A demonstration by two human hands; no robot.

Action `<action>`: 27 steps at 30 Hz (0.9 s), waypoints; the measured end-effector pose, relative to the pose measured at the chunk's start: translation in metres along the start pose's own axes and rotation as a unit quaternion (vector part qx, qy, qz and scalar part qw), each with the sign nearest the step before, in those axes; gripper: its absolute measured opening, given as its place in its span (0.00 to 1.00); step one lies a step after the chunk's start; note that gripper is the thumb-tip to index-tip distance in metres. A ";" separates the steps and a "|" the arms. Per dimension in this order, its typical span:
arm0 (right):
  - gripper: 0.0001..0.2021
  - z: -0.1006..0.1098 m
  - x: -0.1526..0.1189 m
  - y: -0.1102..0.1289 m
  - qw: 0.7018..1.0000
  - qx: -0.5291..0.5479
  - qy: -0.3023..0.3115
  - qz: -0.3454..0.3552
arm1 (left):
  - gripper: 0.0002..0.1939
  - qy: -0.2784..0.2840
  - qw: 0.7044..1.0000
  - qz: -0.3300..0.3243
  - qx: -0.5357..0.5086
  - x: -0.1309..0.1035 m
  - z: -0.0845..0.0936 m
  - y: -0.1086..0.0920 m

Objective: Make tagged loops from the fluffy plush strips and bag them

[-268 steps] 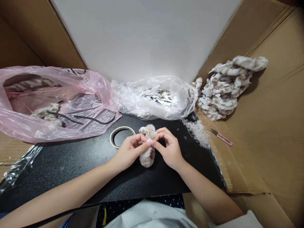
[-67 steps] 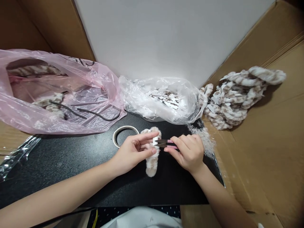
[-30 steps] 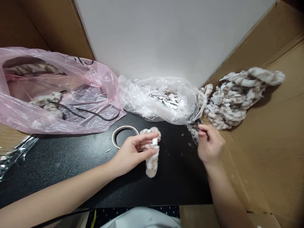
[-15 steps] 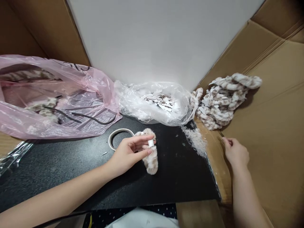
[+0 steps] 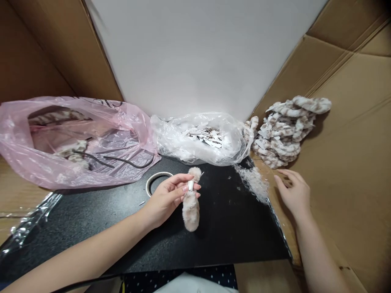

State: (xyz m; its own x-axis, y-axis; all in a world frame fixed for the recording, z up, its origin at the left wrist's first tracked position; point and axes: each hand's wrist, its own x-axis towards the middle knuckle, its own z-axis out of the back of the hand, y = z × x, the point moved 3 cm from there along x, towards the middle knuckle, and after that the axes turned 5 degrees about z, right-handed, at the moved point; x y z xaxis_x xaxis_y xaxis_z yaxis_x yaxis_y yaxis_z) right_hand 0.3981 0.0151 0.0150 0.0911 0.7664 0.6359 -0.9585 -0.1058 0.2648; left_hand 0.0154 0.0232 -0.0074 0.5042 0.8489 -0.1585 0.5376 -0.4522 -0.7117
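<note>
Between the thumb and fingers of my left hand (image 5: 166, 197) is a fluffy beige-and-white fur piece (image 5: 191, 211) with a white tag or band (image 5: 191, 186) around its middle. It hangs over the black mat (image 5: 226, 219). My right hand (image 5: 293, 191) is raised at the right, beside the mat's edge, with its fingers apart and nothing in them. A roll of tape (image 5: 149, 184) lies just behind my left hand and is partly hidden by it.
A pink plastic bag (image 5: 122, 110) with fur and dark cords stands at the left. A clear bag (image 5: 174, 142) of white pieces is at the back. Fur pieces (image 5: 281, 130) are heaped at the right, near loose fluff (image 5: 252, 183). Cardboard walls (image 5: 351, 134) flank the table.
My right hand has let go of a small thin object and opened, moving left. My left hand has turned the fur piece more upright. The view has shifted slightly.
</note>
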 end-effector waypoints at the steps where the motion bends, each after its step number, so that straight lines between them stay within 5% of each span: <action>1: 0.13 -0.002 0.004 0.025 0.998 0.056 0.008 0.029 | 0.13 0.005 1.000 0.012 -0.017 0.000 0.000 0.000; 6: 0.10 -0.011 0.011 0.163 0.931 0.278 0.124 0.201 | 0.17 0.037 0.998 0.055 -0.012 0.001 -0.004 -0.001; 9: 0.12 -0.023 0.008 0.211 0.877 0.325 0.189 0.299 | 0.20 0.043 0.996 0.067 0.045 0.001 -0.004 0.000; 14: 0.07 -0.049 0.004 0.217 0.852 0.381 0.235 0.270 | 0.17 0.000 0.980 0.072 0.184 0.000 0.002 0.003; 20: 0.07 -0.062 -0.007 0.213 0.833 0.434 0.255 0.231 | 0.21 -0.019 0.978 0.087 0.191 0.002 0.003 0.007; 24: 0.06 -0.069 -0.011 0.209 0.840 0.467 0.254 0.108 | 0.19 -0.037 0.971 0.090 0.220 0.005 0.003 0.003; 27: 0.07 -0.076 -0.016 0.205 0.822 0.499 0.276 0.009 | 0.19 0.002 0.949 0.083 0.304 0.006 0.002 0.001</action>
State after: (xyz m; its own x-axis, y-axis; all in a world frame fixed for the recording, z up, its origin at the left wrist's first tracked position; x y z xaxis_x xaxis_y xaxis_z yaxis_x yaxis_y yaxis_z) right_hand 0.1799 0.0298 0.0039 -0.3209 0.9002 0.2944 -0.2346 -0.3767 0.8961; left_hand 0.0176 0.0284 -0.0111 0.5516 0.7779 -0.3010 -0.0374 -0.3374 -0.9406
